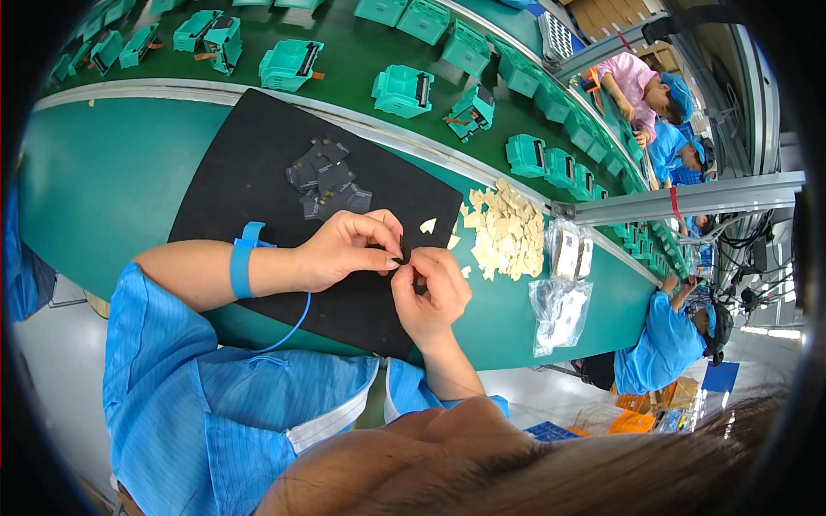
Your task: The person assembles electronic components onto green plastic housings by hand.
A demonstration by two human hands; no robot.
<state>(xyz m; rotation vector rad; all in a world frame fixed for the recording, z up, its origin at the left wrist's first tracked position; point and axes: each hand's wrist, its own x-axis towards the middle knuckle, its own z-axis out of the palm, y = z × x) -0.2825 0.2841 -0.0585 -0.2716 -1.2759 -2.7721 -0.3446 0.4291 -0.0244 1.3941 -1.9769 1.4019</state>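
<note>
Over the black mat (232, 185), my left hand (353, 249) and my right hand (433, 291) meet fingertip to fingertip. Between them is a small thin black piece (405, 250), pinched by both; my fingers cover part of it, and its exact kind is unclear. A blue strap (241, 271) with a cord circles my left wrist. Beyond my left hand lies a loose pile of small flat dark-grey pieces (331, 176) with pale print. One cream scrap (428, 225) rests on the mat just past my right hand.
A heap of cream scraps (508, 232) and clear plastic bags (561, 305) lie on the green table (129, 172) to the right. Behind a metal rail runs a green belt (344, 52) carrying several teal holders (403, 90). A metal post (688, 196) juts in at right; several people work beyond.
</note>
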